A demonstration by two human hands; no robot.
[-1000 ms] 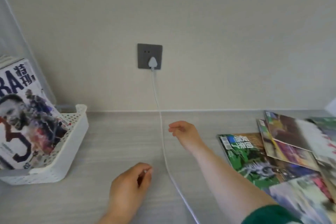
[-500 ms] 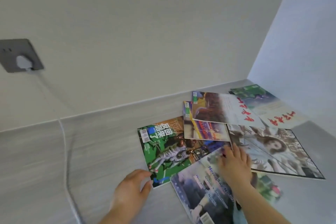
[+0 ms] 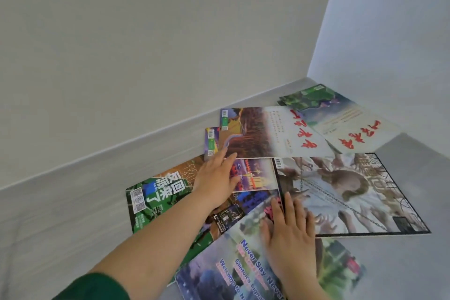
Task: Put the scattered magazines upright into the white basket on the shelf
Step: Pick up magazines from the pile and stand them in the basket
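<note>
Pressing flat with straight fingers, the left hand (image 3: 216, 177) is laid on the purple magazine (image 3: 255, 175), fingertips touching the near edge of the brown-field magazine (image 3: 263, 132). The right hand (image 3: 289, 229) is spread flat on the "Never Say Never" magazine (image 3: 219, 273), fingertips at the edge of the black-bordered magazine (image 3: 353, 197). Nothing is gripped. The green magazine (image 3: 155, 202) is overlapped under the left wrist. Bare shelf (image 3: 60, 214) is seen left of it; back wall (image 3: 146, 56) beyond the hands, side wall (image 3: 389, 31) to their right.

Glossy paper magazines (image 3: 272, 131), matt grey woodgrain shelf (image 3: 73, 202)
</note>
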